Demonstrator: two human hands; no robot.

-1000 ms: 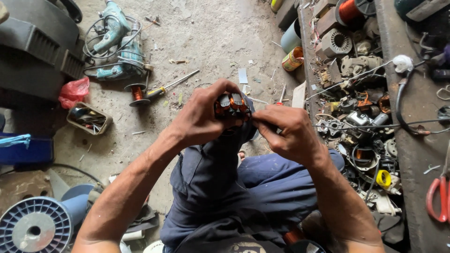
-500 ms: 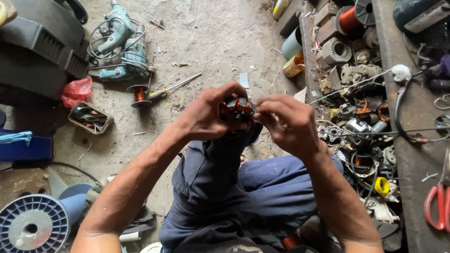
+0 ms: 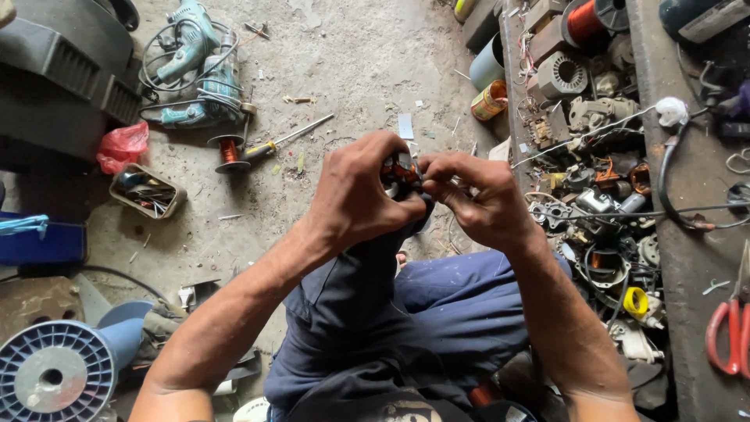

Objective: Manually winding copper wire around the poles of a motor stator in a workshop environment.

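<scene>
Both hands meet above the knees. The left hand (image 3: pixel 355 195) is wrapped tight around a small copper-wound motor part (image 3: pixel 398 170), which sits at its two o'clock; the right hand (image 3: pixel 480 199) pinches at it from three o'clock, fingers nearly closed.

You have even, diffuse daylight across the concrete floor (image 3: pixel 351 62); shadows are soft and short. The upper left corner falls dark. No glare appears. Focus is sharp at the hands (image 3: pixel 414 195). Wide-angle distortion bends the cluttered surface (image 3: pixel 687 258) along the right edge.
</scene>
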